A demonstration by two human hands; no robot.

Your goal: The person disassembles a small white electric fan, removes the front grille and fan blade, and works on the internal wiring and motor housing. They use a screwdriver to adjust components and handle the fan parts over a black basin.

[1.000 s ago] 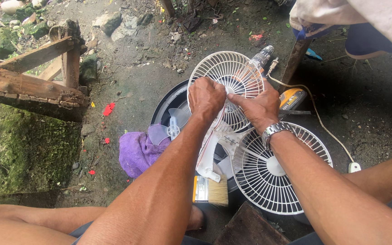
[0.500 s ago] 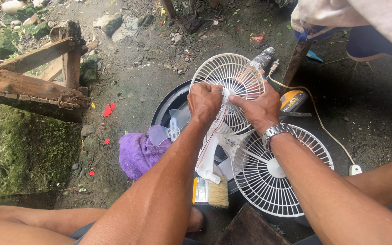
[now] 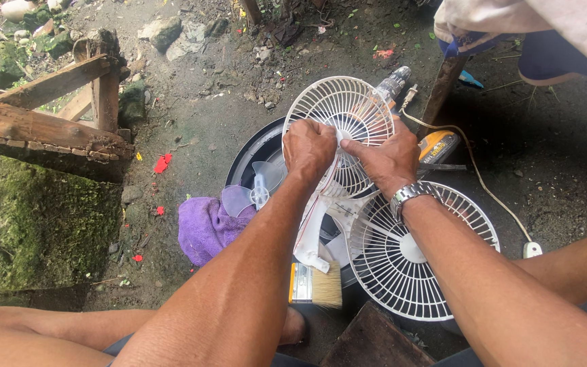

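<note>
Both my hands work at the middle of a white round fan grille [image 3: 348, 102] held upright over a black basin [image 3: 253, 153]. My left hand [image 3: 309, 148] is clenched on the grille's hub area. My right hand [image 3: 385, 160], with a metal wristwatch [image 3: 412, 194], grips the same spot from the right, its index finger pointing at the centre. Below them hangs the white fan body [image 3: 317, 228] with thin wires. A second white grille [image 3: 419, 261] lies flat under my right forearm.
A clear fan blade [image 3: 253, 190] rests in the basin by a purple cloth [image 3: 205, 228]. A paintbrush [image 3: 314, 285] lies near my knee. A yellow tool [image 3: 436, 146], white cord with plug [image 3: 531, 250], wooden frame [image 3: 42, 126] and mossy block [image 3: 28, 224] surround the spot. Another person's clothing [image 3: 545, 27] shows top right.
My hands have shifted slightly on the grille's centre; the grille stays upright in about the same place.
</note>
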